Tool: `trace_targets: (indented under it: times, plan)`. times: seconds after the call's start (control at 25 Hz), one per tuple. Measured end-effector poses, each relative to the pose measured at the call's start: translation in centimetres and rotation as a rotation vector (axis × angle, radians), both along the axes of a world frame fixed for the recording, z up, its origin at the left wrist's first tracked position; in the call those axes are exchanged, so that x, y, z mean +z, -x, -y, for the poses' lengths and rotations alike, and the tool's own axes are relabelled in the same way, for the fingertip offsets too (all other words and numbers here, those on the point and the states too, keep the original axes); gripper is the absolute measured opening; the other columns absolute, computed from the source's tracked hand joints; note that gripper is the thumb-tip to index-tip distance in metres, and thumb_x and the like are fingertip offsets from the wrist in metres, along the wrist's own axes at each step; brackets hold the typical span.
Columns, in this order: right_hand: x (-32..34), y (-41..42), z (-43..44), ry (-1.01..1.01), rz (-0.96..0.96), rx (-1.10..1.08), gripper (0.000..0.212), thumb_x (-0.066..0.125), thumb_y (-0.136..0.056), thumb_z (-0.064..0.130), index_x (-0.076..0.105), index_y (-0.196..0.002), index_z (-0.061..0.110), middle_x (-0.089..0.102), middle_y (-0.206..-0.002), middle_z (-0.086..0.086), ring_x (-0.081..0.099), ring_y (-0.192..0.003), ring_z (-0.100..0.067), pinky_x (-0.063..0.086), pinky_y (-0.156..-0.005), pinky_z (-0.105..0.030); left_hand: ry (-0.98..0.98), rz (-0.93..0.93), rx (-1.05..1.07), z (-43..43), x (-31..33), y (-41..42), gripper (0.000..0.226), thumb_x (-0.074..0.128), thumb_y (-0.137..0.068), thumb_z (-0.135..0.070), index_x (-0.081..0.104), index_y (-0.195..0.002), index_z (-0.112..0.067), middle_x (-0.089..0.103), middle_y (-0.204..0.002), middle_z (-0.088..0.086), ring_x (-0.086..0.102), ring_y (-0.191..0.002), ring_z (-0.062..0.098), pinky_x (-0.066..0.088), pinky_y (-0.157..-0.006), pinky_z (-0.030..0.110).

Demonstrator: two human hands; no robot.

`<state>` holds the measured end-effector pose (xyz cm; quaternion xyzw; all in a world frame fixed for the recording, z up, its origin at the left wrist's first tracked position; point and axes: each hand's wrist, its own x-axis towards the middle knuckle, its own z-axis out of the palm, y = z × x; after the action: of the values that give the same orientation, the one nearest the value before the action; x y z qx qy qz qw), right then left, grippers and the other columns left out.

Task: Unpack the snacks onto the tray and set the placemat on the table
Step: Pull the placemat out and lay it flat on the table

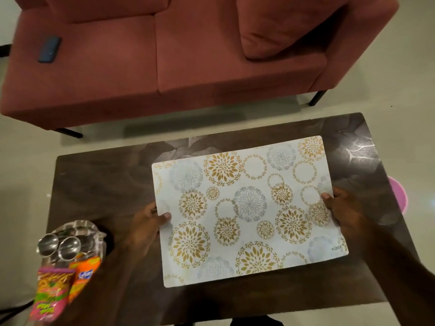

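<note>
Placemat [249, 210], white with gold floral rings, flat over the dark counter [98, 182], fingers of left hand [144, 228] and right hand [342, 209] pinching its short edges, thumbs on top, tray [80, 225] at the left holding two steel cups [69, 247], snack packets [54, 290] beside them

A dusty-red fabric sofa [188, 55] fills the far side, with 2 seat cushions and thin black legs [317, 97]. A loose cushion [282, 27] of the same cloth leans in its right corner, and a dark phone [50, 50] lies on the left seat. The floor [388, 90] is pale and glossy. Nearer stands a dark brown marbled tabletop [98, 184], with bright glare [360, 151] at its far right corner. A pink round object [399, 194] shows on the floor past the right edge.
</note>
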<state>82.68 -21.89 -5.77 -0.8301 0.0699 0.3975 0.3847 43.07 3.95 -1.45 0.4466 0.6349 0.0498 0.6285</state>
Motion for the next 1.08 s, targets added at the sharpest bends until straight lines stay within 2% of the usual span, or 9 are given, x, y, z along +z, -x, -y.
trace_targets:
  times: [0.12,0.2,0.28,0.44,0.56,0.72,0.84,0.96,1.08]
  plan:
    - [-3.0,-2.0,-0.3,0.041,0.01,0.006,0.025,0.05,-0.107,0.018,0.065,-0.124,0.008,0.072,-0.104,-0.013,0.068,-0.082,-0.03,0.054,-0.07,-0.038,-0.03,0.01,-0.021,-0.8,-3.9,-2.9,0.027,0.061,-0.095,0.002,0.067,-0.119,-0.011,0.079,-0.104,-0.001,0.078,-0.086,0.016,0.063,-0.064,0.028]
    - [-5.0,-3.3,-0.7,0.06,0.004,0.016,0.025,0.049,-0.107,0.02,0.064,-0.124,0.009,0.07,-0.106,-0.012,0.067,-0.084,-0.029,0.051,-0.07,-0.036,-0.04,-0.013,-0.034,-1.2,-6.3,-4.6,0.026,0.061,-0.095,0.003,0.068,-0.112,-0.015,0.081,-0.095,-0.006,0.078,-0.085,0.015,0.063,-0.063,0.026]
    - [-6.8,-4.5,-1.4,0.08,0.009,0.035,0.026,0.049,-0.107,0.022,0.064,-0.124,0.01,0.071,-0.106,-0.012,0.069,-0.092,-0.033,0.055,-0.077,-0.04,-0.055,-0.053,-0.022,-1.8,-8.0,-5.9,0.025,0.063,-0.095,0.0,0.068,-0.116,-0.011,0.078,-0.108,0.002,0.075,-0.096,0.024,0.063,-0.076,0.036]
    - [-8.8,-6.6,-3.2,0.071,0.09,0.025,0.013,0.053,-0.105,0.022,0.065,-0.1,0.022,0.066,-0.083,0.002,0.062,-0.069,-0.015,0.05,-0.046,-0.021,-0.09,-0.102,-0.033,-3.1,-10.3,-8.1,0.037,0.065,-0.095,-0.001,0.061,-0.131,-0.003,0.07,-0.125,0.015,0.069,-0.109,0.033,0.059,-0.079,0.038]
    - [-10.3,-7.6,-3.9,0.095,0.105,0.002,0.018,0.057,-0.101,0.019,0.063,-0.085,0.019,0.061,-0.08,-0.005,0.057,-0.065,-0.021,0.044,-0.055,-0.027,-0.166,-0.184,-0.119,-3.8,-11.5,-9.9,0.034,0.065,-0.094,-0.001,0.061,-0.128,0.001,0.068,-0.127,0.018,0.068,-0.107,0.033,0.058,-0.085,0.044]
    - [-12.0,-7.1,-3.8,0.089,0.107,0.012,0.02,0.056,-0.099,0.017,0.068,-0.113,0.011,0.063,-0.08,-0.007,0.058,-0.067,-0.023,0.045,-0.056,-0.027,-0.208,-0.289,-0.197,-3.9,-12.8,-10.4,0.034,0.063,-0.096,-0.003,0.06,-0.13,-0.001,0.067,-0.131,0.016,0.067,-0.108,0.032,0.057,-0.088,0.043]
    - [-12.1,-6.3,-3.7,0.11,0.109,0.022,0.025,0.058,-0.098,0.019,0.069,-0.119,0.01,0.072,-0.093,-0.011,0.067,-0.078,-0.029,0.054,-0.064,-0.033,-0.197,-0.371,-0.289,-3.7,-12.9,-9.7,0.04,0.062,-0.098,-0.011,0.057,-0.137,-0.007,0.065,-0.136,0.013,0.065,-0.118,0.035,0.055,-0.097,0.049]
    - [-11.6,-5.7,-3.5,0.089,0.127,-0.023,0.033,0.06,-0.091,0.014,0.068,-0.123,0.013,0.073,-0.11,-0.017,0.07,-0.09,-0.034,0.056,-0.071,-0.038,-0.253,-0.402,-0.394,-3.5,-12.5,-8.7,0.044,0.064,-0.096,-0.016,0.054,-0.138,-0.01,0.063,-0.134,0.013,0.065,-0.115,0.033,0.057,-0.093,0.049]
    - [-10.3,-4.7,-2.6,0.226,0.335,-0.013,0.051,0.057,-0.081,0.017,0.064,-0.131,0.021,0.07,-0.124,-0.014,0.069,-0.107,-0.033,0.059,-0.09,-0.052,-0.326,-0.499,-0.461,-3.5,-12.1,-7.4,0.033,0.064,-0.092,-0.016,0.059,-0.125,-0.014,0.058,-0.129,0.012,0.06,-0.106,0.026,0.055,-0.081,0.04]
